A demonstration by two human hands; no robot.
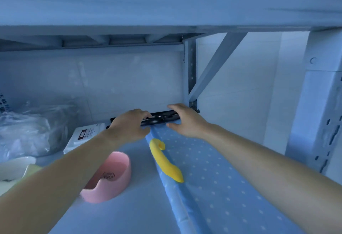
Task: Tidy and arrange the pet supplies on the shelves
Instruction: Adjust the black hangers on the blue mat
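Note:
Both arms reach deep into a shelf bay. At the back lies a long black object (pixel 161 118), flat against the rear wall. My left hand (pixel 129 124) rests on its left part with fingers curled over it. My right hand (pixel 185 121) touches its right part, fingers spread and fairly straight. In front of it lies a blue mat with white dots (pixel 212 178), and a yellow curved toy (pixel 164 161) lies on the mat's left edge. A pink pet bowl (pixel 111 178) sits under my left forearm.
A white packet with a dark label (pixel 83 137) lies left of the black object. Crumpled clear plastic bags (pixel 27 128) fill the far left. A cream bowl (pixel 13 169) stands at the left edge. The upper shelf (pixel 166 2) hangs low overhead; a perforated upright (pixel 318 122) stands at right.

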